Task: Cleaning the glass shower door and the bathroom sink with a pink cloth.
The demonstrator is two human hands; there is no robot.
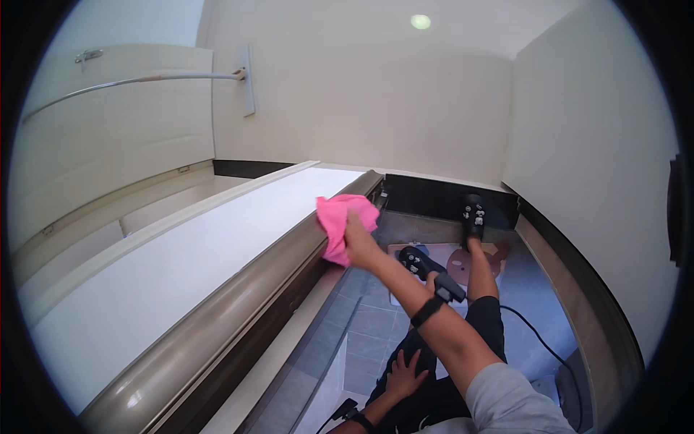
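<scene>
Left hand point(405, 374): open, fingers spread, resting flat on the person's dark-clad thigh, low in view above the grey tiled floor point(376, 318). Right hand point(359, 242): arm extended forward, fingers closed on a pink cloth point(340, 220). Cloth is pressed against the rounded front edge of the white bench point(181, 267), near its far end, part of it hanging over that edge. Beyond, a black sandal point(473, 215) against the dark baseboard.
</scene>
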